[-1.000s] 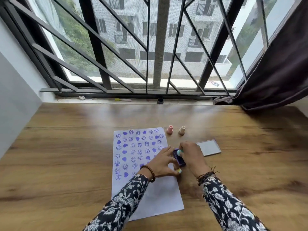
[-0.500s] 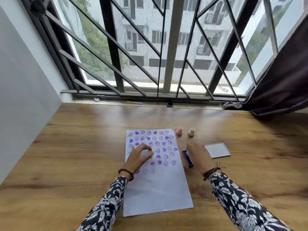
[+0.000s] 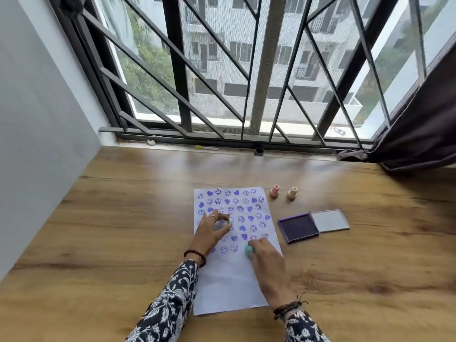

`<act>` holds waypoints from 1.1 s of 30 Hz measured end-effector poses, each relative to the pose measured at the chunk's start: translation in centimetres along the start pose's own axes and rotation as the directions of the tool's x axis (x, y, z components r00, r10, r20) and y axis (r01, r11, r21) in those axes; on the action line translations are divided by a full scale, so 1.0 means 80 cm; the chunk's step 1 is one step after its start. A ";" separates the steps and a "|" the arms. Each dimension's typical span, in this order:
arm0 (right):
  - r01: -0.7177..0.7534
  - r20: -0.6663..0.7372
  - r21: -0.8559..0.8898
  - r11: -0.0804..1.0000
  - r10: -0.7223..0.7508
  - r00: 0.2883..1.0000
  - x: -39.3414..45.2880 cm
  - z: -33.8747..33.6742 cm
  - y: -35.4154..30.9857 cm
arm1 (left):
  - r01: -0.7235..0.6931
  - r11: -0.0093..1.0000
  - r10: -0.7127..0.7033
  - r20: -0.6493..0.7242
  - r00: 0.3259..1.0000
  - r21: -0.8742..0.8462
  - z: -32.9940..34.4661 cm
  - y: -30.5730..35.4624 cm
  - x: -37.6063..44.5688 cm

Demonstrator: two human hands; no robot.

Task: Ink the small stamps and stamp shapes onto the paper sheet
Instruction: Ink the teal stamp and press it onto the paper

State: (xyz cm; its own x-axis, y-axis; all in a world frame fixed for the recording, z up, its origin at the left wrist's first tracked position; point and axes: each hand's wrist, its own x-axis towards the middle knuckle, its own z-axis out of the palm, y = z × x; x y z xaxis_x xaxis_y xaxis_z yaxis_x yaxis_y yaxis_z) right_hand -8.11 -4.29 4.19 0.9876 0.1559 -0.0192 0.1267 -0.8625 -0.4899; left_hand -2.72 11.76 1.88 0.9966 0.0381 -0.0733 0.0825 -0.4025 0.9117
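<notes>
A white paper sheet (image 3: 229, 285) lies on the wooden table, its upper half covered with purple smiley and heart prints. My left hand (image 3: 212, 230) presses a small pale stamp (image 3: 230, 220) onto the sheet's left-middle part. My right hand (image 3: 265, 257) holds a small teal stamp (image 3: 248, 250) down on the paper below the lowest row of prints. The open purple ink pad (image 3: 298, 227) sits to the right of the sheet, its grey lid (image 3: 329, 220) folded out beside it. Nothing covers the pad.
Two spare stamps, a pink stamp (image 3: 274, 191) and a cream stamp (image 3: 292, 193), stand upright beyond the sheet's top right corner. A barred window runs along the table's far edge. A dark curtain (image 3: 419, 134) hangs at the right, a grey wall (image 3: 37, 119) at the left.
My right hand has left the ink pad and come down on the paper with the teal stamp. My left hand stays on the sheet's left side. The view has shifted.
</notes>
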 end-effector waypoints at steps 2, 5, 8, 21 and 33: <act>0.014 -0.003 -0.017 1.000 -0.014 1.000 0.001 0.003 -0.002 | 0.001 1.000 -0.001 -0.005 1.000 0.012 0.001 -0.003 0.001; 0.033 0.014 -0.082 0.996 -0.032 0.999 0.003 0.005 -0.006 | 0.000 1.000 0.000 -0.018 1.000 0.004 0.002 -0.005 0.002; 0.039 0.048 -0.134 0.990 -0.033 0.998 0.009 0.006 -0.010 | -0.021 1.000 0.021 -0.040 0.999 0.016 0.003 -0.006 0.002; 0.210 0.330 -0.357 0.910 -0.087 0.940 0.052 -0.008 -0.019 | -0.034 0.999 0.035 -0.032 0.999 0.020 0.003 -0.005 0.003; -0.139 0.011 0.392 0.909 0.147 0.989 0.034 -0.051 0.010 | 0.081 0.995 -0.078 0.045 0.996 -0.065 -0.017 0.018 0.009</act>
State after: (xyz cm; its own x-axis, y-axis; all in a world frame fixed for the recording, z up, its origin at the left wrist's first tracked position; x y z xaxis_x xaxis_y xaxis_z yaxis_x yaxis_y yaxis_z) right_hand -4.93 -6.49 7.34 0.9944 0.0328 -0.1002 -0.0587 -0.6173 -0.7846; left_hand -1.91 12.47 3.68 0.9864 0.0280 -0.1622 0.1621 -0.3380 0.9271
